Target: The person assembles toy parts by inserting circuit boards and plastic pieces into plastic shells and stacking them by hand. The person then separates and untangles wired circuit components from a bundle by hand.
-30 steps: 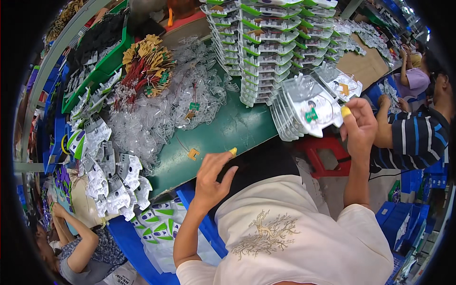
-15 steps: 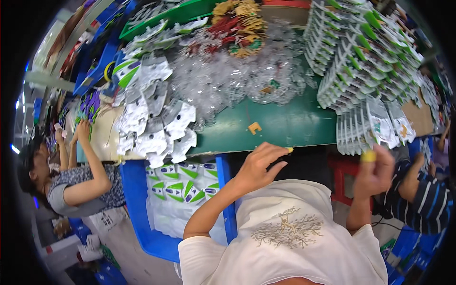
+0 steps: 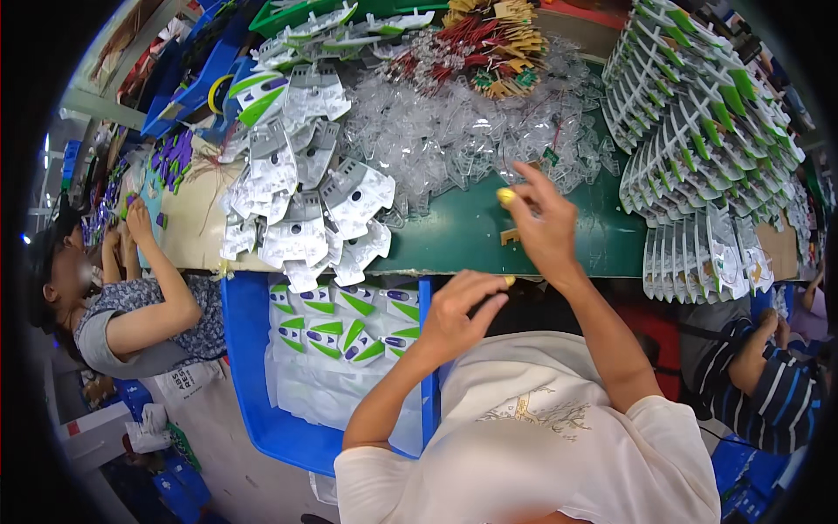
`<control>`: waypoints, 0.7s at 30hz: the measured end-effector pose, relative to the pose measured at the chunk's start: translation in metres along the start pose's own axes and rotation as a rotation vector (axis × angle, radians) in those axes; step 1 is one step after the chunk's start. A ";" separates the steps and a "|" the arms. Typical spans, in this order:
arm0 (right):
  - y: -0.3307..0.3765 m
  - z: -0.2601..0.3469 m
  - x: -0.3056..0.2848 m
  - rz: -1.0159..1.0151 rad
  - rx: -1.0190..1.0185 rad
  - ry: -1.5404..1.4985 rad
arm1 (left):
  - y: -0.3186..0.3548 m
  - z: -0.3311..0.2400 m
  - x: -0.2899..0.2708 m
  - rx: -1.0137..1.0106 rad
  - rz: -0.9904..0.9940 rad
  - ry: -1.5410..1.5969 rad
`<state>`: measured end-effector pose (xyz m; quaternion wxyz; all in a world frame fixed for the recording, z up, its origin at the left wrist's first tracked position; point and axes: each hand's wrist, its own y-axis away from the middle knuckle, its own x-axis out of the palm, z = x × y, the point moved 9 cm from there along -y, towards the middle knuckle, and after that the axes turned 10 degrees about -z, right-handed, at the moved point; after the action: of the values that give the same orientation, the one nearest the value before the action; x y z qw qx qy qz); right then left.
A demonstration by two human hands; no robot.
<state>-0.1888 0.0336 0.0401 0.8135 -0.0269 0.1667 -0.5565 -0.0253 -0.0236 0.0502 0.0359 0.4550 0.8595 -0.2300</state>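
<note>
The right hand has swung in from the stacks of finished packs at three o'clock, where it was a second ago, and now reaches forward over the green worktop toward the heap of clear plastic blister shells at twelve o'clock. I take this as a reach for a fresh shell. Its grip is loosely spread: fingers fanned forward, a yellow rubber finger cot on one fingertip, nothing visibly held. A small tan cardboard piece lies on the worktop just beside the hand, at its nine o'clock.

The left hand has drawn back from the worktop edge and hovers close to the body, wrist bent, fingers half curled and a yellow-capped fingertip pointing toward the table edge; I cannot tell whether it holds anything. At its eight o'clock stands a blue plastic crate of green-and-white printed cards.
</note>
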 end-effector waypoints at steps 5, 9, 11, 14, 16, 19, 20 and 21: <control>0.030 0.017 -0.045 0.118 0.240 -0.267 | -0.014 0.041 -0.002 -0.432 -0.168 0.521; 0.048 0.015 -0.070 0.160 0.263 -0.257 | -0.035 0.031 0.015 -0.503 -0.093 0.614; 0.054 0.014 -0.077 0.136 0.288 -0.269 | -0.042 0.021 0.020 -0.485 -0.103 0.689; 0.057 0.016 -0.084 0.161 0.211 -0.153 | -0.047 0.014 0.026 -0.404 -0.085 0.660; 0.057 0.020 -0.085 0.179 0.110 -0.072 | -0.046 0.014 0.027 -0.380 -0.088 0.620; 0.054 0.019 -0.083 0.207 0.077 -0.043 | -0.045 0.012 0.029 -0.389 -0.120 0.625; 0.051 0.028 -0.083 0.165 0.019 -0.049 | -0.043 0.013 0.030 -0.425 -0.150 0.669; 0.049 0.038 -0.081 0.123 -0.039 -0.054 | -0.042 0.012 0.033 -0.427 -0.145 0.665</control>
<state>-0.1596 0.1207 0.0845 0.8498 -0.0475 0.1566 -0.5010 -0.0798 -0.0239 0.0456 -0.1670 0.4252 0.8825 0.1117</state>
